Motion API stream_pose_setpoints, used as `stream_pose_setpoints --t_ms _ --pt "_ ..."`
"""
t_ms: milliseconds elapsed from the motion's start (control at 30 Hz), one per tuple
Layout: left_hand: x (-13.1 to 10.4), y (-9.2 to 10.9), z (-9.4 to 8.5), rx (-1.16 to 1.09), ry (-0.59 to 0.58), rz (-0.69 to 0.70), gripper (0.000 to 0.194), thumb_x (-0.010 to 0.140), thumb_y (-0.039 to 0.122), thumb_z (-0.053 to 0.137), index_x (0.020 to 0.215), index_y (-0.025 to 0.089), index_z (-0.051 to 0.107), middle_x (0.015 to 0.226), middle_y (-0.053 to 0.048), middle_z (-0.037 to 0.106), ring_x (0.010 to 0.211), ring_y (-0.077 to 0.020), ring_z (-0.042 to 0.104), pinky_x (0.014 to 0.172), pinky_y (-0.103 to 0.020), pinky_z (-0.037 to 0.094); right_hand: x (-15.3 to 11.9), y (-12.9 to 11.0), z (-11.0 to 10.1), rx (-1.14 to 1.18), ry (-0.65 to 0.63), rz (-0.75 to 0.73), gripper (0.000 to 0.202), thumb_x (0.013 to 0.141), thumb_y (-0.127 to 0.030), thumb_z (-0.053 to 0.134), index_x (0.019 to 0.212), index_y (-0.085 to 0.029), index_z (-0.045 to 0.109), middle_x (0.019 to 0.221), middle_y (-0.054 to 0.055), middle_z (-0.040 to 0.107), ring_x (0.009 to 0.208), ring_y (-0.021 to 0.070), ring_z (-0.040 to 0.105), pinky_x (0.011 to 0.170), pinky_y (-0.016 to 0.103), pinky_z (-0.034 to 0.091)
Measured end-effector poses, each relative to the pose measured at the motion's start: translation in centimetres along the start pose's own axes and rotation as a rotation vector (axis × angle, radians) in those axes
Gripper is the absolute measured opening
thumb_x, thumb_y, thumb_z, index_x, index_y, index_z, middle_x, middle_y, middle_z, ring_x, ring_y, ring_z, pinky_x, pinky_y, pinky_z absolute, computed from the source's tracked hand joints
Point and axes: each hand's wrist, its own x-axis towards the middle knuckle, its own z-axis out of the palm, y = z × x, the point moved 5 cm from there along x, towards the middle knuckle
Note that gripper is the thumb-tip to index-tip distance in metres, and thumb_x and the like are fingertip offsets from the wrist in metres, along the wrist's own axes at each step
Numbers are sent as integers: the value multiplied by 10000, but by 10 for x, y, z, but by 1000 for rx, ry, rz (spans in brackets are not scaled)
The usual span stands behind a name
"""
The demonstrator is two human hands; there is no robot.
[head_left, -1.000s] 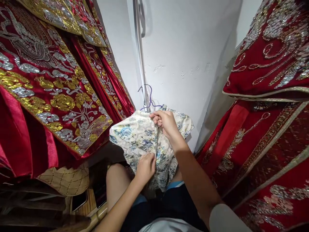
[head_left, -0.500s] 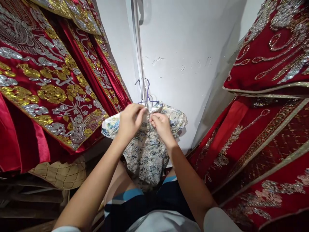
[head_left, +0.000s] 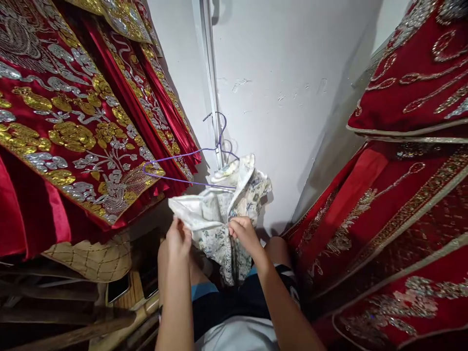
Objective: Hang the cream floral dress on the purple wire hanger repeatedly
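Observation:
A floral-print garment (head_left: pixel 214 243) in white, blue and beige hangs half off a purple wire hanger (head_left: pixel 183 156), its left side slipped down and its pale lining showing. My left hand (head_left: pixel 179 238) pinches the loose edge of that side and holds it spread outward. Lower on the front opening, my right hand (head_left: pixel 243 231) is closed on the cloth near the middle. The hanger's left arm is bare, while its right end is still covered by the garment's shoulder. The hook hangs by a metal strip on the wall.
Red costumes with gold and silver sequins (head_left: pixel 73 141) hang close on the left. More beaded red garments (head_left: pixel 402 195) fill the right side. A white wall (head_left: pixel 278 63) with scuffs stands ahead. A wooden chair (head_left: pixel 146 312) and a dark phone-like slab (head_left: pixel 119 288) are at lower left.
The front of the garment has come open and its left side is off the hanger. Both hands have moved down, the left one pulling the cloth outward.

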Motion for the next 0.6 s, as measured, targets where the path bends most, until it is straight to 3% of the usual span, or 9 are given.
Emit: stream_pose_setpoints --t_ms 67,133,233,300,367,400,467,500,600 --pt "-24 -17 7 -18 -34 15 203 778 359 732 779 179 637 707 -16 632 684 -135 611 677 -241 505 3 0 -10 -83 68 -31 316 789 -354 551 516 -201 510 484 -41 404 490 114 363 510 264 265" --pt "-48 -18 24 38 -175 90 261 759 410 767 808 170 676 785 -28 671 729 -136 623 725 -243 510 7 -1 -13 -101 69 -43 311 846 -425 549 645 -196 612 602 -15 525 581 137 466 568 263 354" --pt "-84 -1 59 318 -492 288 260 855 428 696 874 170 719 877 -51 693 809 -165 632 787 -274 514 11 -2 1 21 -146 54 477 900 -629 480 843 -205 691 793 41 664 797 193 614 714 293 477" --pt "-102 13 79 497 -678 426 234 920 393 627 942 186 736 966 -71 694 914 -195 640 853 -309 513 12 -7 11 178 -288 154 650 867 -785 391 876 -204 683 795 68 675 856 223 650 725 314 512" --pt "-110 27 90 614 -781 547 281 907 378 655 1137 228 713 1117 -87 676 1065 -226 626 965 -358 487 14 -17 15 295 -391 230 770 811 -883 316 873 -199 665 760 86 664 842 243 665 678 325 525" --pt "-109 34 92 665 -800 584 427 875 381 700 1280 257 649 1206 -96 653 1144 -244 605 1022 -387 460 15 -24 14 310 -445 259 781 789 -901 328 861 -197 657 743 89 657 815 245 666 654 326 524" --pt "-101 40 93 736 -848 577 758 821 398 758 1500 301 435 1382 -116 574 1288 -279 536 1110 -438 395 17 -41 9 235 -563 288 671 759 -846 506 825 -193 642 722 72 648 753 228 654 631 313 512" --pt "-97 39 92 754 -910 530 832 813 407 763 1538 308 367 1443 -121 532 1335 -289 503 1133 -448 371 17 -51 5 157 -632 280 567 745 -752 629 809 -189 640 724 56 647 732 212 644 633 300 503" --pt "-93 25 82 758 -1161 303 731 815 421 749 1473 287 459 1432 -106 552 1281 -284 547 1079 -404 429 18 -80 -9 -196 -802 166 240 734 -387 744 721 -173 636 659 -3 601 616 148 555 571 249 422"
